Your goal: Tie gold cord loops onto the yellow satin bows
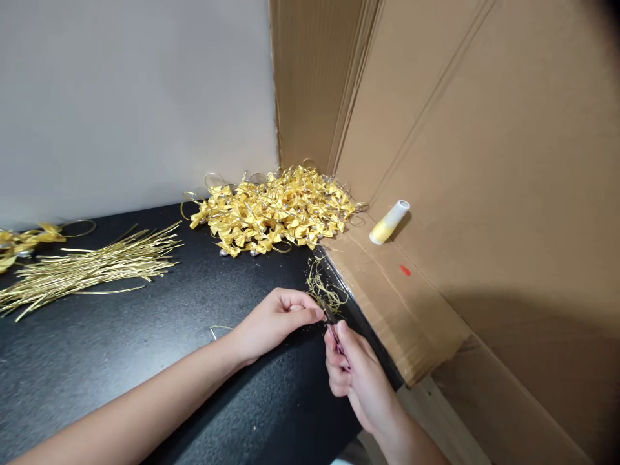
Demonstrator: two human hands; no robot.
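My right hand (356, 368) is wrapped round a small pair of scissors (332, 328) with pinkish handles and dark blades. The blades point up and left, right at the fingertips of my left hand (285, 316). My left thumb and forefinger are pinched together; what they hold is too small to make out. Just beyond the fingertips lies a tangle of thin gold cord scraps (325, 287) on the black tabletop. A short bit of gold cord (221, 329) shows beside my left wrist, the rest of it hidden under the arm.
A heap of yellow ribbon bows (276, 210) with gold cord loops and silvery beads lies at the back corner. To the left are a bundle of gold cords (97, 265) and more bows (29, 244). A white-yellow tube (389, 223) stands tilted on cardboard (382, 303) at the right.
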